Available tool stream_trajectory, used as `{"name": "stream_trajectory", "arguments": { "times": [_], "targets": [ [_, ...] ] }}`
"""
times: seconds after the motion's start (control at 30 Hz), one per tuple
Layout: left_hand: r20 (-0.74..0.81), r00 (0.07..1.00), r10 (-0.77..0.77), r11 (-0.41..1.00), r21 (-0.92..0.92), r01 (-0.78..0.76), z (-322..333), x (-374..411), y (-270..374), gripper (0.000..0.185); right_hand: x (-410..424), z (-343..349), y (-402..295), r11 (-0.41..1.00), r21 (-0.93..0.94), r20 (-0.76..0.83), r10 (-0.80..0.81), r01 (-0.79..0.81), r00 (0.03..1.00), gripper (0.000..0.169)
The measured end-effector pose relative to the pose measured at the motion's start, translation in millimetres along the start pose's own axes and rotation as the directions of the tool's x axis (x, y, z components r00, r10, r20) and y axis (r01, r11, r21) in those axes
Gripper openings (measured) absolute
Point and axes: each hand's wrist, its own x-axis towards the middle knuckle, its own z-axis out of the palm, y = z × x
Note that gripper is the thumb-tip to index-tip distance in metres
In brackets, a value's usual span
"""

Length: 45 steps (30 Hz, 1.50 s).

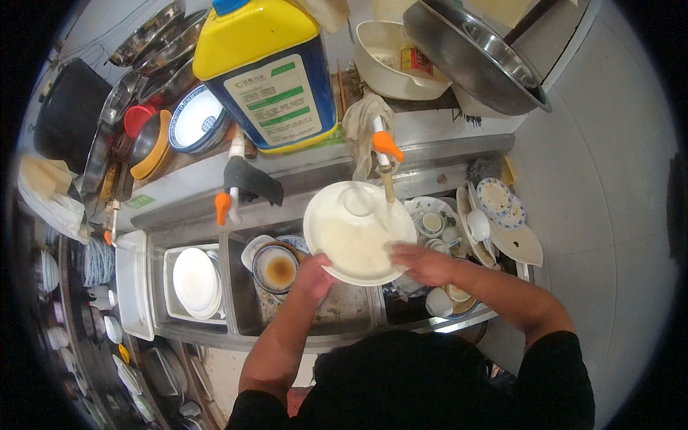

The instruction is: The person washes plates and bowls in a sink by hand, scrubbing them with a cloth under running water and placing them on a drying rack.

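Observation:
Over the middle of the sink, my left hand (314, 277) grips the lower left rim of a large white round dish (349, 244). The dish is tilted, and a small round ring shows near its far edge. My right hand (422, 263) is at the dish's right edge; its fingers are motion-blurred, so their grip is unclear. Water appears to run onto the dish from a tap (387, 145) with an orange handle and a short hose. Below and left of the dish, stacked bowls (276, 267) sit in the middle basin (344, 309), the top one holding brown liquid.
Soiled plates (494, 198), cups and bowls crowd the right basin. White plates (196, 282) lie in a left-hand tub. A second orange-handled tap (223, 208) projects above the sink. The ledge holds a large yellow-and-blue jug (269, 80), metal basins (473, 54) and bowls (198, 118).

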Motion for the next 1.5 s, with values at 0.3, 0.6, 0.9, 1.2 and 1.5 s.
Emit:
{"name": "stream_trajectory", "arguments": {
  "times": [0.3,0.6,0.9,1.2,1.5],
  "targets": [
    [-0.016,0.996,-0.084,0.989,0.123,0.085,55.9,-21.9,-40.1,0.053,149.9,30.6,-1.3,0.936,-0.165,-0.485,0.198,-0.311,0.852,0.052],
    [-0.038,0.998,0.044,0.997,0.058,-0.042,51.2,-12.2,-63.2,0.057,140.7,24.3,19.4,0.838,0.235,-0.611,0.521,-0.492,0.596,0.049],
    [0.006,1.000,0.025,0.994,0.109,-0.025,49.8,-14.7,-36.6,0.056,104.8,13.4,19.5,0.884,0.306,-0.557,0.467,-0.353,0.687,0.035],
    [-0.120,0.991,0.057,0.998,0.011,-0.056,5.9,-18.9,-14.0,0.056,14.7,14.2,60.6,0.676,0.596,-0.473,0.732,-0.433,0.491,0.035],
    [-0.222,0.974,0.049,0.981,0.191,-0.006,-35.5,24.0,-41.7,0.037,-20.5,-4.6,-11.6,-0.205,0.969,0.070,0.762,0.138,0.644,0.057]
  ]
}}
